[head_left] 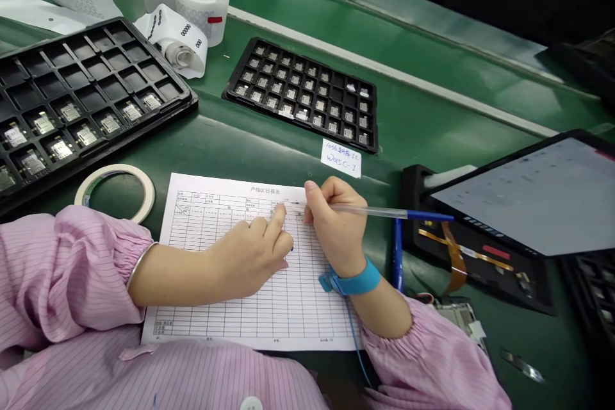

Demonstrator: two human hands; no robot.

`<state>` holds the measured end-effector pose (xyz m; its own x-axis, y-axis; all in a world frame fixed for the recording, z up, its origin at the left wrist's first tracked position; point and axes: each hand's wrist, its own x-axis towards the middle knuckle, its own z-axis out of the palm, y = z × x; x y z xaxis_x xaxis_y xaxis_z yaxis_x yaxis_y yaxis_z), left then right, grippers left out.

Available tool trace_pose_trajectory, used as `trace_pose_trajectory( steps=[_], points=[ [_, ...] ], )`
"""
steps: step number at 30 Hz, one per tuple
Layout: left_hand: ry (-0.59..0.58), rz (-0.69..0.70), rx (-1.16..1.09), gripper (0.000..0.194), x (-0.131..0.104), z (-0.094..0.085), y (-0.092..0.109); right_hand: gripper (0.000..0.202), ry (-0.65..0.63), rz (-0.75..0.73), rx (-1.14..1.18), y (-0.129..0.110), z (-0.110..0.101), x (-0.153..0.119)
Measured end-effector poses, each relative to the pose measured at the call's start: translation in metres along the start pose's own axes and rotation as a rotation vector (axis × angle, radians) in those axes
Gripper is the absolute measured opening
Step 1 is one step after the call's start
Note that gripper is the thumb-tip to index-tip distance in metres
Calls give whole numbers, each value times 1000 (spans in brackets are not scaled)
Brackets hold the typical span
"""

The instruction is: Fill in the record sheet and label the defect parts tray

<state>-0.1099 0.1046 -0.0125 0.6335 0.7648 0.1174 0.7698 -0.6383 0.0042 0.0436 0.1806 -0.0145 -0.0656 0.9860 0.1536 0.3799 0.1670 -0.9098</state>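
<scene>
Green workbench (269, 154): right hand (339, 230) pinches ballpoint pen (379, 211); left hand (245, 256), half-curled, contents unclear, best steadies printed form (216, 321) flat.

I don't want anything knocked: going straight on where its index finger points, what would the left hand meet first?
Beyond the form beneath it, the left hand would probably meet the near edge of the smaller black tray; the hand's height is unclear.

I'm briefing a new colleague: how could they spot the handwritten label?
On the green tabletop, find the central black plastic tray of small metallic parts. By its near edge lies a small white rectangular paper label, its bold blue handwriting setting it apart from the large white printed form.
</scene>
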Motion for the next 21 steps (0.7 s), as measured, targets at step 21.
trace_pose_trajectory(
  steps=[21],
  points=[
    [8,7,24,28,-1,2,0,40,-24,-15,18,-1,0,-1]
  ],
)
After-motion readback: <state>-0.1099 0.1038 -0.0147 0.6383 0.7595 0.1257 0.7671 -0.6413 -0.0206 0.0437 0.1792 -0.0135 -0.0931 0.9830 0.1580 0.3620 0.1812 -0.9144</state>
